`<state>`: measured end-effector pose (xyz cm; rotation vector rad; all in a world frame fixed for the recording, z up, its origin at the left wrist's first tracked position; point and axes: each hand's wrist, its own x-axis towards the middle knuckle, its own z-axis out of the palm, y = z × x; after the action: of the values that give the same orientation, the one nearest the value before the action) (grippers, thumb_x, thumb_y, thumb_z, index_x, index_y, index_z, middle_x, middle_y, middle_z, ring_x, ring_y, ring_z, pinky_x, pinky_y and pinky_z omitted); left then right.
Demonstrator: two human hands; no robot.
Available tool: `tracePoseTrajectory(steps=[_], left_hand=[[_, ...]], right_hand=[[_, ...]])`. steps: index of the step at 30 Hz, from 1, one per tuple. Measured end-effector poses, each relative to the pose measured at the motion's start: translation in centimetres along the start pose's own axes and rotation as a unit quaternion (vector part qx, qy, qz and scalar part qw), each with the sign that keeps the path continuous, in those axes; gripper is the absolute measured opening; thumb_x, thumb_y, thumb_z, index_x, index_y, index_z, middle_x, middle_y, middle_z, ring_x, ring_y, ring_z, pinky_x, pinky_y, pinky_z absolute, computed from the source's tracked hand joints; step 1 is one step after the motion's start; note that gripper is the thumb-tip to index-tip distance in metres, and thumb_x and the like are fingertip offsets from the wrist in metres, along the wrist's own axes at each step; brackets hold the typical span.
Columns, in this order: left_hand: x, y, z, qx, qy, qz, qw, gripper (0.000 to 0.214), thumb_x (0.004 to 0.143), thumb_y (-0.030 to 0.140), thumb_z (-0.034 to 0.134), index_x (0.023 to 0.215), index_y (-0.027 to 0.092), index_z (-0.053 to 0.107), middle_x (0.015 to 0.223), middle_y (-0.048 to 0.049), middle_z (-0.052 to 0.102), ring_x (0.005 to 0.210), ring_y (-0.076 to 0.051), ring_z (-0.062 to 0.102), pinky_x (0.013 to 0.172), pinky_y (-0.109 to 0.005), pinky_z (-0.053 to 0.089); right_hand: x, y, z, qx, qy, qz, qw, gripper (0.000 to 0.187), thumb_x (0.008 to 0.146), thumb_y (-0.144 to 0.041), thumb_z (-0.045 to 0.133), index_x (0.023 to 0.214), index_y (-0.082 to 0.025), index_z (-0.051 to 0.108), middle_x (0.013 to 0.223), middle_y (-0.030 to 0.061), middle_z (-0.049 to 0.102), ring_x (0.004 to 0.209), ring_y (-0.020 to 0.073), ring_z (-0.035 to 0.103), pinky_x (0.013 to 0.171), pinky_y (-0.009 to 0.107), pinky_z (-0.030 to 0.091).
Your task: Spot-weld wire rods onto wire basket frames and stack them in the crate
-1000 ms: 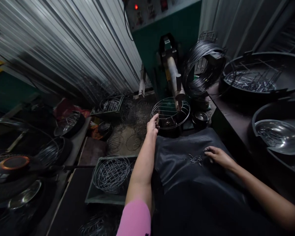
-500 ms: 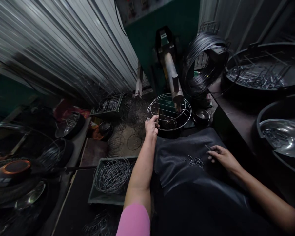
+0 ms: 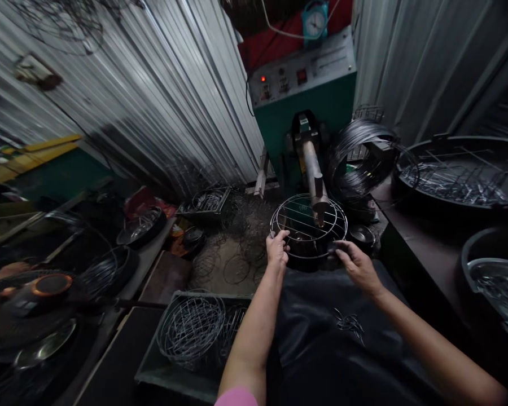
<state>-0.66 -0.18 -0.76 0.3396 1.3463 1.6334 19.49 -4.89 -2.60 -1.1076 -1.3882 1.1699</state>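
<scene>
My left hand (image 3: 278, 248) is closed on the left rim of a round wire rack (image 3: 300, 226), which has two rings joined by parallel bars. It holds the rack under the tip of a machine's electrode arm (image 3: 315, 183). At the rack's front right rim, my right hand (image 3: 358, 265) pinches a short wire piece, mostly hidden by the fingers. Several more bent wire pieces (image 3: 349, 323) lie in a small heap on the black apron (image 3: 313, 321) over my lap.
Behind stands the green machine (image 3: 305, 93) with a lit red lamp. A wire coil (image 3: 364, 152) hangs right of it. Large black pans (image 3: 440, 197) with metal pieces stand at right. On the left, a green tray (image 3: 152, 361) holds wire grids. Part of another person's hand (image 3: 12, 270) shows far left.
My right hand has moved from above the apron heap up to the rack's right rim. My left hand still holds the rack under the electrode arm. The view has tilted upward.
</scene>
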Motion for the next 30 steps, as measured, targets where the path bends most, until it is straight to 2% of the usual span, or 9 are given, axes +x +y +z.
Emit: tracePoseTrajectory(steps=[4,9,10,12,15,19,24,30], left_hand=[[0.7,0.4,-0.5,-0.011,-0.010,0.022,1.000,0.046,0.044,0.019,0.075,0.073,0.020,0.040,0.050,0.0122,0.031,0.037,-0.001,0.026,0.035,-0.016,0.019],[1.5,0.3,-0.5,-0.006,-0.009,0.010,1.000,0.047,0.044,0.018,0.077,0.075,0.020,0.042,0.053,0.0113,0.034,0.037,-0.001,0.029,0.036,-0.016,0.018],[1.5,0.3,-0.4,-0.007,-0.012,0.005,1.000,0.046,0.044,0.018,0.076,0.075,0.019,0.042,0.053,0.0112,0.034,0.037,-0.001,0.029,0.036,-0.016,0.018],[1.5,0.3,-0.2,-0.013,-0.018,-0.006,1.000,0.045,0.044,0.018,0.075,0.074,0.019,0.041,0.052,0.0113,0.034,0.037,-0.001,0.027,0.036,-0.016,0.017],[1.4,0.3,0.0,-0.017,-0.016,-0.013,1.000,0.044,0.044,0.017,0.074,0.073,0.019,0.041,0.052,0.0112,0.033,0.037,-0.001,0.026,0.036,-0.016,0.016],[1.6,0.1,0.1,-0.013,-0.011,-0.009,1.000,0.046,0.044,0.016,0.074,0.078,0.020,0.044,0.055,0.0098,0.037,0.039,-0.002,0.031,0.037,-0.016,0.018],[1.9,0.1,0.3,-0.005,0.000,0.004,1.000,0.047,0.045,0.016,0.073,0.081,0.019,0.045,0.056,0.0099,0.038,0.040,-0.002,0.032,0.036,-0.016,0.020],[2.0,0.3,0.4,0.000,-0.011,-0.005,1.000,0.045,0.045,0.018,0.075,0.077,0.019,0.044,0.051,0.0110,0.035,0.038,-0.001,0.029,0.036,-0.015,0.020]], right_hand=[[1.4,-0.5,0.8,-0.049,-0.014,0.002,0.999,0.032,0.079,-0.048,0.055,0.096,-0.021,0.058,0.082,0.0065,0.068,0.074,0.0210,0.065,0.069,0.034,0.054],[1.4,-3.0,0.6,0.025,0.088,-0.083,0.992,0.028,0.083,-0.046,0.053,0.094,-0.021,0.057,0.092,0.0060,0.067,0.078,0.0195,0.064,0.072,0.033,0.053],[1.5,-3.2,0.6,0.009,0.083,-0.091,0.992,0.027,0.083,-0.046,0.053,0.093,-0.021,0.058,0.091,0.0055,0.067,0.077,0.0190,0.064,0.071,0.032,0.053],[1.9,-2.6,0.8,-0.052,0.035,-0.078,0.995,0.027,0.082,-0.045,0.053,0.091,-0.021,0.059,0.082,0.0043,0.067,0.071,0.0182,0.063,0.068,0.030,0.052],[2.6,-0.6,1.0,-0.126,-0.018,-0.038,0.991,0.028,0.080,-0.045,0.051,0.087,-0.020,0.061,0.070,0.0035,0.066,0.062,0.0177,0.062,0.063,0.029,0.050],[3.1,0.8,1.0,-0.143,-0.010,-0.017,0.990,0.028,0.080,-0.043,0.049,0.089,-0.019,0.060,0.070,0.0032,0.066,0.060,0.0177,0.062,0.062,0.029,0.049],[3.3,-0.1,1.1,-0.121,0.002,-0.007,0.993,0.028,0.080,-0.042,0.048,0.090,-0.019,0.060,0.066,0.0026,0.066,0.060,0.0183,0.063,0.062,0.029,0.049],[3.3,-0.3,1.3,-0.126,0.007,-0.017,0.992,0.028,0.080,-0.042,0.049,0.090,-0.019,0.060,0.064,0.0028,0.066,0.062,0.0185,0.063,0.062,0.029,0.049]])
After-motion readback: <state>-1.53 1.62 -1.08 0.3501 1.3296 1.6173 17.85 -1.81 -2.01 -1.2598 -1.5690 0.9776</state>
